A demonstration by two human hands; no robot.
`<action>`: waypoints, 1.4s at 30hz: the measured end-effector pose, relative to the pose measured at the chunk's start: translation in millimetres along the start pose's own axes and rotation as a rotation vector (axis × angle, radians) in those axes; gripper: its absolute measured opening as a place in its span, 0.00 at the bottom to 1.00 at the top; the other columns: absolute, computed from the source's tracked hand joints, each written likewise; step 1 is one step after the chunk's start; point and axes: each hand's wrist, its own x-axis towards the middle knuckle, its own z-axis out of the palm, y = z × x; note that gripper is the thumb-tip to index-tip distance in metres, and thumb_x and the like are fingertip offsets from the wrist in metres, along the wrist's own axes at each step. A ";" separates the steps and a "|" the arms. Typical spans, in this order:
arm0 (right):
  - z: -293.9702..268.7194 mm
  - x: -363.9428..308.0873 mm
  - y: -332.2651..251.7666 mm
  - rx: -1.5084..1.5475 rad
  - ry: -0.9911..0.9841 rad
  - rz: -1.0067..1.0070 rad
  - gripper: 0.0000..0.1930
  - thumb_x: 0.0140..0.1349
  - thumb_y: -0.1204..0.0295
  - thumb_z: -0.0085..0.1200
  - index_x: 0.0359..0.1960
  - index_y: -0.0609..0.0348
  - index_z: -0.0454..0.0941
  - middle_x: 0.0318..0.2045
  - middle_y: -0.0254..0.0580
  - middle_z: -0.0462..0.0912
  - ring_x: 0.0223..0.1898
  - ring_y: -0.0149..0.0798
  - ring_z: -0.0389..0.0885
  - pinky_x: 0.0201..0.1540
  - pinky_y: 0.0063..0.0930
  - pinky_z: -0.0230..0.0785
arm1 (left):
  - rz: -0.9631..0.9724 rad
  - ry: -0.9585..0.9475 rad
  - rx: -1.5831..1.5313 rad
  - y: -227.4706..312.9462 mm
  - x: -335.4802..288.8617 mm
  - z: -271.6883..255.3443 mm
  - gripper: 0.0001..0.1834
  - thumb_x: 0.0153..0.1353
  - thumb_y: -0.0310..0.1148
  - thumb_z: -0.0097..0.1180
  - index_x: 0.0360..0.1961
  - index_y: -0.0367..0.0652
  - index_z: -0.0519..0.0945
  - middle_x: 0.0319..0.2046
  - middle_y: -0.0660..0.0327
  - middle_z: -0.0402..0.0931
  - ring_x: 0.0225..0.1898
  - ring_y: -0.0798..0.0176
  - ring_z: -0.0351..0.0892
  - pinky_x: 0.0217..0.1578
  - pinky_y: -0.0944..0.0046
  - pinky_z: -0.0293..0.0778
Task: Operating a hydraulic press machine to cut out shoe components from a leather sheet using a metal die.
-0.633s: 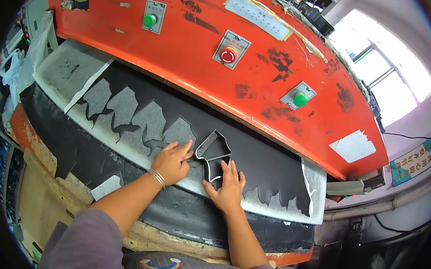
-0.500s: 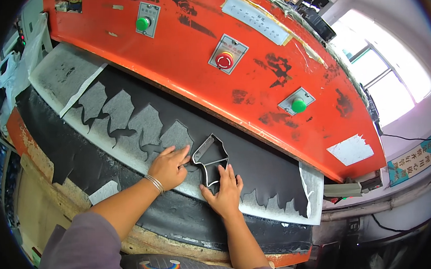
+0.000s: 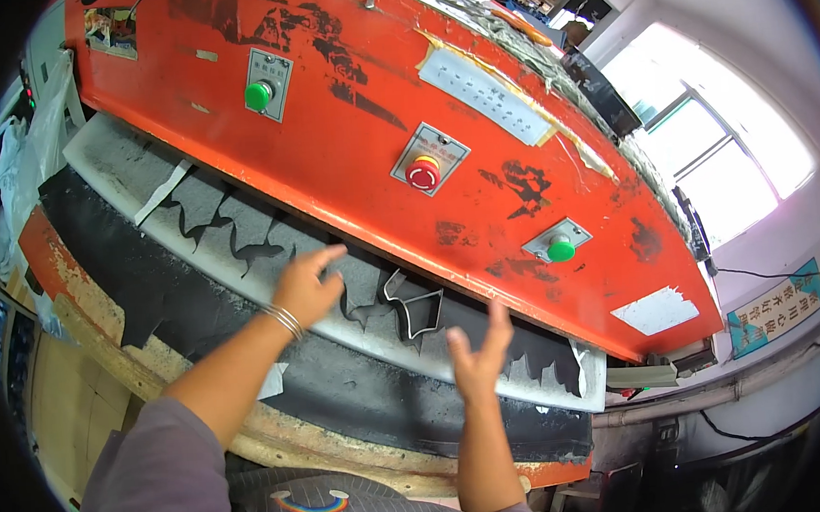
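A steel-edged cutting die lies on the sheet of black material, close under the lower edge of the red press head. That edge hides the far part of the sheet. My left hand hovers to the left of the die, its index finger stretched toward the press and its thumb apart. On the other side, my right hand is raised with thumb and fingers spread. Neither hand touches the die. Grey gaps with jagged black strips show where pieces are cut out of the sheet.
The press head carries two green buttons and a red stop button between them. Beneath the sheet lies a pale cutting board, with a worn black ledge nearer me. Clear plastic bags hang at the left.
Both hands have come off the die and moved apart, the right one to the right. The press head now covers more of the sheet and cut-out area. The view has shifted slightly.
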 end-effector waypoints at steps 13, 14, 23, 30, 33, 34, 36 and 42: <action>-42.0 148.6 -51.1 -0.462 0.820 -0.392 0.23 0.63 0.70 0.51 0.58 0.65 0.63 0.62 0.57 0.58 0.63 0.53 0.57 0.63 0.49 0.48 | 0.372 0.344 0.349 58.3 103.1 -165.1 0.16 0.65 0.35 0.48 0.22 0.38 0.69 0.21 0.53 0.66 0.24 0.53 0.67 0.27 0.53 0.63; -44.3 143.9 -48.5 -0.394 0.815 -0.447 0.22 0.63 0.70 0.51 0.57 0.65 0.64 0.62 0.58 0.58 0.62 0.53 0.57 0.63 0.48 0.50 | 0.370 0.339 0.339 59.8 97.0 -160.5 0.16 0.65 0.35 0.48 0.22 0.38 0.69 0.21 0.53 0.66 0.24 0.53 0.67 0.27 0.53 0.63; -27.3 -71.8 -97.8 0.113 -0.703 -0.168 0.27 0.53 0.53 0.60 0.49 0.59 0.75 0.43 0.50 0.79 0.45 0.51 0.75 0.48 0.42 0.65 | 0.027 -0.819 -0.038 67.4 -86.0 -43.3 0.18 0.62 0.45 0.53 0.24 0.41 0.79 0.22 0.53 0.74 0.27 0.49 0.76 0.32 0.55 0.72; -31.9 -132.2 -104.8 -0.043 -0.697 -0.012 0.29 0.52 0.46 0.59 0.38 0.64 0.81 0.35 0.51 0.79 0.40 0.50 0.76 0.43 0.38 0.71 | -0.548 -1.093 -0.343 56.1 -104.7 -21.8 0.17 0.65 0.44 0.51 0.37 0.41 0.83 0.27 0.65 0.80 0.28 0.73 0.74 0.32 0.70 0.72; -26.6 -129.2 -100.2 -0.019 -0.693 -0.014 0.29 0.52 0.46 0.59 0.37 0.64 0.81 0.33 0.51 0.79 0.39 0.51 0.76 0.42 0.39 0.71 | -0.497 -1.142 -0.316 43.4 -106.0 -15.3 0.17 0.66 0.43 0.51 0.38 0.40 0.83 0.27 0.65 0.79 0.29 0.75 0.73 0.33 0.71 0.70; -26.5 -128.7 -97.8 -0.022 -0.690 -0.020 0.29 0.52 0.46 0.59 0.37 0.64 0.81 0.33 0.51 0.79 0.39 0.51 0.76 0.42 0.39 0.71 | -0.519 -1.152 -0.338 41.1 -106.3 -13.4 0.17 0.66 0.43 0.51 0.38 0.40 0.83 0.27 0.65 0.79 0.29 0.74 0.73 0.34 0.72 0.70; -27.2 -126.2 -95.0 -0.027 -0.747 -0.005 0.28 0.53 0.47 0.59 0.38 0.63 0.81 0.33 0.51 0.80 0.39 0.51 0.77 0.42 0.39 0.71 | -0.557 -1.174 -0.366 38.4 -106.2 -10.3 0.18 0.67 0.43 0.50 0.39 0.39 0.83 0.28 0.65 0.79 0.31 0.75 0.73 0.34 0.72 0.69; -21.4 -47.8 -52.5 0.122 -0.758 -0.046 0.24 0.56 0.54 0.61 0.44 0.64 0.79 0.45 0.54 0.80 0.49 0.54 0.76 0.53 0.40 0.68 | -0.815 -1.193 -0.552 33.8 -110.8 -5.9 0.16 0.68 0.42 0.48 0.44 0.42 0.80 0.32 0.67 0.78 0.30 0.76 0.74 0.31 0.75 0.70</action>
